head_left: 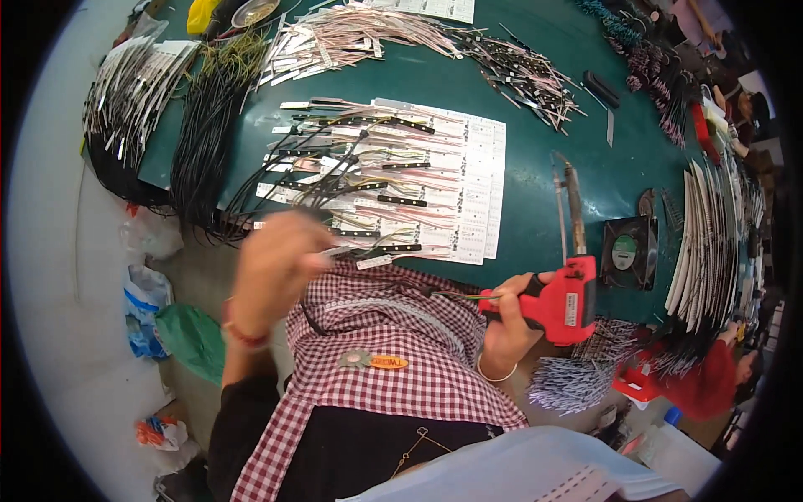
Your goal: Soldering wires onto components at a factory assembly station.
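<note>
In my right hand [508,328] is a red soldering gun [570,303], its metal tip pointing away over the table. Thin coloured wires [462,295] of a black cable also run to the fingers of that hand. My left hand [280,261] is raised at the near table edge beside black cables, its fingers bent and smeared by motion. Whether it holds anything is unclear. Beyond it, white circuit-board panels [481,180] lie flat, with narrow black and white strips [405,201] and black cables [330,180] across their left part.
Cable bundles [209,134] hang over the table's left edge. Loose pink-and-white wired strips [351,38] and dark ones [523,75] are heaped at the back. On the right stand a square black fan [629,253] and a stack of white strips [703,251]. Another person's red sleeve [698,381] shows far right.
</note>
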Demonstrator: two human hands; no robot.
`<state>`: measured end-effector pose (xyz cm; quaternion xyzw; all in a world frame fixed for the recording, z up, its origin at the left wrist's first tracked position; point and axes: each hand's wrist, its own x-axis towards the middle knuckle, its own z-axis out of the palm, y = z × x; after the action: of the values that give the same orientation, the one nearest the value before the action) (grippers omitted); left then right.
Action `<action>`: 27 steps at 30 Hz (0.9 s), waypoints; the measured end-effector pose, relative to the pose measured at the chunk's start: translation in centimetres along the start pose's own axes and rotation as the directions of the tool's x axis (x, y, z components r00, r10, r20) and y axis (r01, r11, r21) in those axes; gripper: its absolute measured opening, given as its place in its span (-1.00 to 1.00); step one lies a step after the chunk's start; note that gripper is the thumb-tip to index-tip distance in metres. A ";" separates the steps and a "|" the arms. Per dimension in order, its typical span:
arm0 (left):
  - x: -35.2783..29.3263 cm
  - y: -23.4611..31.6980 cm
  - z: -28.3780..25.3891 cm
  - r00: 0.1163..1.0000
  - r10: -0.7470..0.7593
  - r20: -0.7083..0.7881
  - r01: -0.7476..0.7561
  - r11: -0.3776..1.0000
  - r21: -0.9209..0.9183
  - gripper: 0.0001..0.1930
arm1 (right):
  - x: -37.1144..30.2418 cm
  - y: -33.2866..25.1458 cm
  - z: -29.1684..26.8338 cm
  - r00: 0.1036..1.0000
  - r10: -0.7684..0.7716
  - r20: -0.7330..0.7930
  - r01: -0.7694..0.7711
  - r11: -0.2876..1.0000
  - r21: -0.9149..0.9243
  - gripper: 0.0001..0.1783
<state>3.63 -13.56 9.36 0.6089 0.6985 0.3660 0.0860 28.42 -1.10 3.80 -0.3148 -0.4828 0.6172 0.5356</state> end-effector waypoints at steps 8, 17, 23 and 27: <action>4.5 7.6 12.3 0.877 -0.046 0.478 0.313 0.809 -0.497 -0.88 | -0.3 0.4 -2.9 0.998 -0.026 0.054 0.030 0.996 -0.079 -0.48; 6.6 4.1 2.4 0.923 -0.372 0.100 0.371 0.928 0.031 -0.92 | 2.2 -1.3 -6.0 0.987 0.090 0.132 -0.090 0.996 -0.006 -0.53; 5.0 -0.9 -15.0 0.779 -0.296 -0.553 0.527 0.788 0.320 -0.75 | 4.3 -3.1 -8.3 0.981 0.045 0.188 -0.029 0.996 -0.087 -0.51; 8.0 -2.4 -13.5 0.841 -0.167 -0.514 0.402 0.829 0.389 -0.73 | 4.1 -2.4 -8.1 0.992 0.003 0.124 0.014 0.991 -0.136 -0.52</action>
<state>-7.83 -11.76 20.18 0.3919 0.8523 0.2957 -0.1807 35.73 4.83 3.82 -0.3102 -0.5570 0.5998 0.4834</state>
